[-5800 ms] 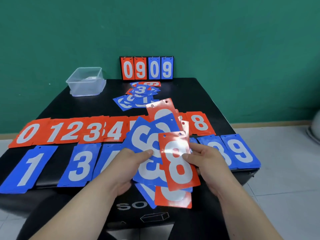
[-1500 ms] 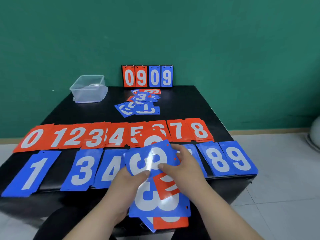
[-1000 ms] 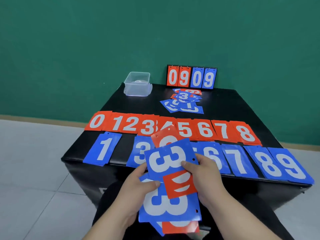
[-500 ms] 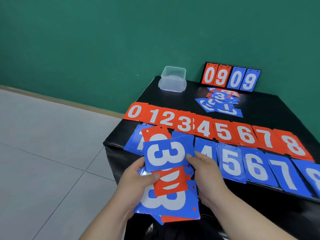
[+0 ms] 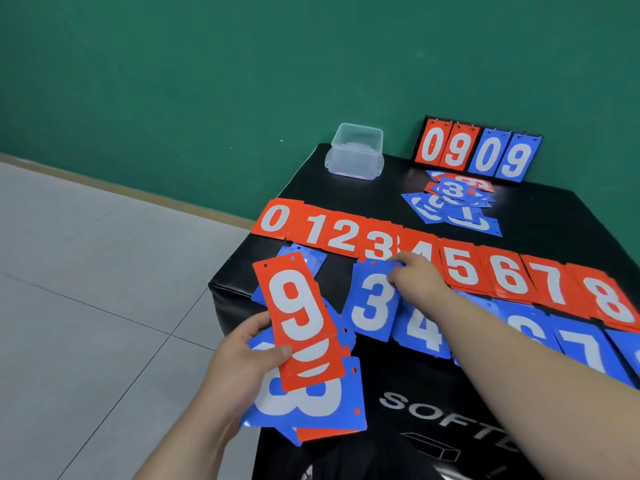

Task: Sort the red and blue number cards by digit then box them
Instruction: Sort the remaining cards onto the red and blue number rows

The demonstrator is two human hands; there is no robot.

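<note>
L hand (image 5: 242, 368): fingers curled under a fanned stack of cards (image 5: 311, 403), thumb pressed on top. The stack is held off the near-L corner of the bench (image 5: 554, 216). Top card: red 9 (image 5: 301, 317). Below it are a red card and a blue card, digits part-covered.

R hand (image 5: 415, 278): fingers bent, tips and thumb pinching the top-R corner of the blue 3 card (image 5: 372, 306). This card lies flat in the near row.

Blue row (image 5: 422, 330), L to R: one pile part-hidden behind the red 9, then 3, 4, 6, 7. The R forearm covers the pos. between 4 and 6.

Red row (image 5: 460, 268), just behind: 0 to 8, edges overlapping.

Further back, R of centre: loose heap (image 5: 453, 206) of mixed red and blue cards.

Far-L corner: clear plastic box (image 5: 356, 154), upright, well apart from all cards. Walls are cloudy; contents can't be told.

Far edge: flip stand (image 5: 478, 150), upright by the green wall, showing red 0 9 and blue 0 9.
</note>
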